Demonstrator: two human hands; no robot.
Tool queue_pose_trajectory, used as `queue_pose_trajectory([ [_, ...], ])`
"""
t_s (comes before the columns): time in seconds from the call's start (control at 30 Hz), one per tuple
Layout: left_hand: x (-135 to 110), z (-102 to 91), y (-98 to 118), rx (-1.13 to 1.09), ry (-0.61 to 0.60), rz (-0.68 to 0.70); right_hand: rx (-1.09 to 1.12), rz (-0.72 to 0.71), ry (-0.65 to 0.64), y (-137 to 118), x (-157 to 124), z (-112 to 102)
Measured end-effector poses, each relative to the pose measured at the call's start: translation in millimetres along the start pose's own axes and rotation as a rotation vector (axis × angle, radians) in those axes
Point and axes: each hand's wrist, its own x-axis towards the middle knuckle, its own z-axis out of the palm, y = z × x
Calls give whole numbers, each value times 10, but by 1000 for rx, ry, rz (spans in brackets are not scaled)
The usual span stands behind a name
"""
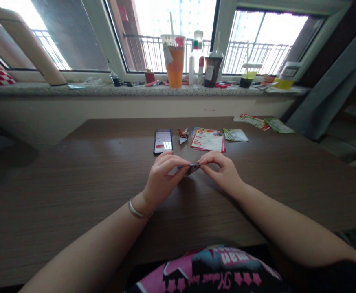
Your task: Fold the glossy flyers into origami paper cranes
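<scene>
Two hands are working over a brown wood-grain bench: the left hand, wearing a silver bangle, and the right hand are meeting at the middle, their fingers pinching narrowly on a small folded paper piece held over the bench. Seen from the hands, a black smartphone is lying at 11 o'clock, printed leaflets are lying at 1 o'clock, and a folded paper scrap is resting between them at 12 o'clock.
</scene>
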Motion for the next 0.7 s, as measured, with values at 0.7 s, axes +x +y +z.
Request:
queue_pose_trajectory([
  [0.7,-7,41,-24,165,-73,101,-241,-243,-11,-115,32,-37],
])
